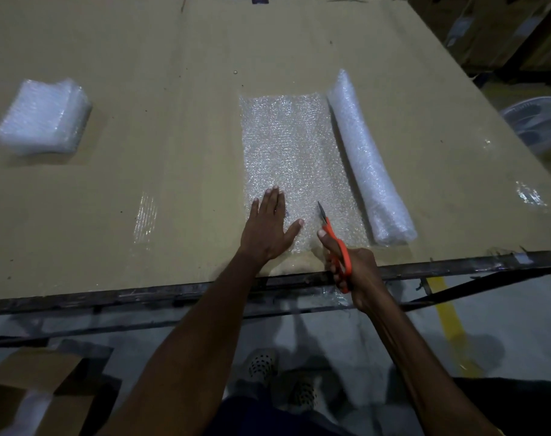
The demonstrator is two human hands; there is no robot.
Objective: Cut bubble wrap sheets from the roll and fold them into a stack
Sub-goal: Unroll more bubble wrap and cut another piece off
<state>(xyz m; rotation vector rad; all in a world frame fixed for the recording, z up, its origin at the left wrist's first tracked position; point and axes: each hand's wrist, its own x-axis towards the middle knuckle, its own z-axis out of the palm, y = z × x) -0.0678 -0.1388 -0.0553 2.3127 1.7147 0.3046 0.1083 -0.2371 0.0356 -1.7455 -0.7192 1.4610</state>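
A bubble wrap roll (366, 158) lies on the cardboard-covered table (173, 89), right of centre. An unrolled length of bubble wrap (294, 146) stretches flat to its left. My left hand (269, 226) presses flat on the near left corner of that sheet, fingers straight and spread. My right hand (354, 272) grips orange-handled scissors (335, 243) at the near edge of the sheet, blades pointing away over the wrap. A stack of folded bubble wrap sheets (43, 116) sits at the far left of the table.
The table's dark metal front edge (142, 294) runs just below my hands. A cardboard box (38, 391) stands on the floor at lower left. A pale round tub (538, 124) sits beyond the table's right side. Yellow floor tape (450, 313) runs at the right.
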